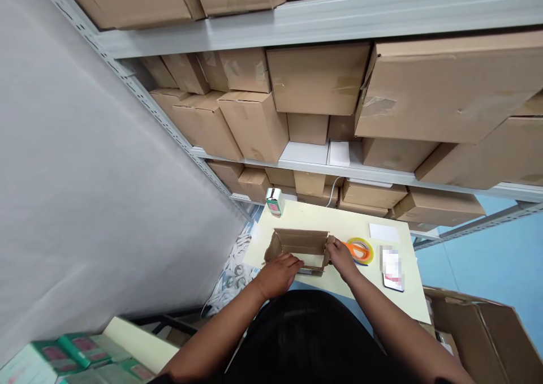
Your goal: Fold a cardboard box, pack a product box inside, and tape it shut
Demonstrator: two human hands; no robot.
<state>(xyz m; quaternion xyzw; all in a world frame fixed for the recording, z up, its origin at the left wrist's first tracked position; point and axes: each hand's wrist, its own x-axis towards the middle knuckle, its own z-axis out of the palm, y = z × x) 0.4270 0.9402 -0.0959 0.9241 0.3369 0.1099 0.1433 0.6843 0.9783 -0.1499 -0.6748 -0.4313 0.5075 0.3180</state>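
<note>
A small open cardboard box (pixel 299 242) with its flaps up lies on the pale yellow table (pixel 339 223). My left hand (pixel 278 274) rests on the box's near flap, fingers curled over its edge. At the box's right end my right hand (pixel 340 258) grips the side flap. Just right of that hand lies a roll of tape (pixel 361 250) with an orange-handled tool on it.
A small green and pink box (pixel 274 201) stands at the table's far left corner. A phone (pixel 392 268) and a white card (pixel 384 232) lie at the right. Shelves of cardboard boxes (pixel 318 78) rise behind. A large open carton (pixel 487 333) sits at the lower right; green packs (pixel 80 353) lower left.
</note>
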